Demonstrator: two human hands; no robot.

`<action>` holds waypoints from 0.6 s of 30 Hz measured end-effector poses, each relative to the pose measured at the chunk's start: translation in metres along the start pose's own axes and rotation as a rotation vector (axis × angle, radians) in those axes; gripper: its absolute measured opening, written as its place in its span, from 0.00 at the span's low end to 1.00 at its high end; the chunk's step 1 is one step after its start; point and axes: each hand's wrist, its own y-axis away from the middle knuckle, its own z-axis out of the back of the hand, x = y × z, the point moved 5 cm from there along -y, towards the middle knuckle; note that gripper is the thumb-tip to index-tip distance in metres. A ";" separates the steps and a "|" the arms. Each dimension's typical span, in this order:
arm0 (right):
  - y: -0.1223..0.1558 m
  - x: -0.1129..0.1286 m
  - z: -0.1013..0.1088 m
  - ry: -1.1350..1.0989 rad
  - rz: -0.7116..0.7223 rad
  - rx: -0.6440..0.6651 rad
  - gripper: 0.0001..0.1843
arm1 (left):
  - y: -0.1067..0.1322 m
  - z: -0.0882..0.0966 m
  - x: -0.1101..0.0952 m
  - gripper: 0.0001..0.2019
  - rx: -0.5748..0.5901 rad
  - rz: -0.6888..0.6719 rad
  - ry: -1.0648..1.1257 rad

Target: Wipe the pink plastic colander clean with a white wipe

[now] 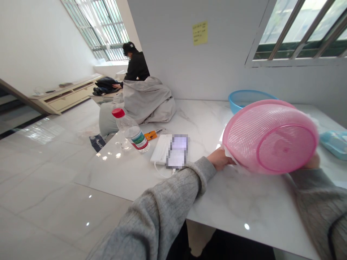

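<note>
A pink plastic mesh basket (282, 141) is held up, tilted, above the white marble-patterned table (238, 206), its round base turned toward me. My left hand (219, 159) grips the basket's left rim. A white tissue or thin cloth (230, 157) sits between those fingers and the rim, and its edge hangs loose below. At the lower right side, my right hand (313, 161) closes on the basket, its fingers largely hidden behind it. More white material (313, 122) peeks out past the basket's far right edge. A blue basin (238, 99) stands behind, partly covered by the basket.
Left of my left arm are a phone (177, 151), a white cabled box (159, 150), an orange item (150, 135) and a red-capped bottle (132, 133). A light-blue pack (334, 143) lies at right. Beyond the grey cloth (149, 99), a person in black (137, 65) handles dark fabric.
</note>
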 end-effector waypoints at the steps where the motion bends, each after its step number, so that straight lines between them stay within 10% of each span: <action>1: 0.009 0.003 -0.009 -0.040 0.009 0.000 0.11 | -0.002 0.002 0.001 0.26 -0.008 -0.009 0.026; 4: 0.031 0.007 -0.039 -0.124 -0.033 0.269 0.13 | -0.005 0.004 -0.001 0.26 -0.029 -0.073 0.127; 18: 0.060 -0.034 -0.052 0.048 -0.715 0.651 0.41 | -0.002 -0.005 -0.009 0.26 -0.068 -0.104 0.296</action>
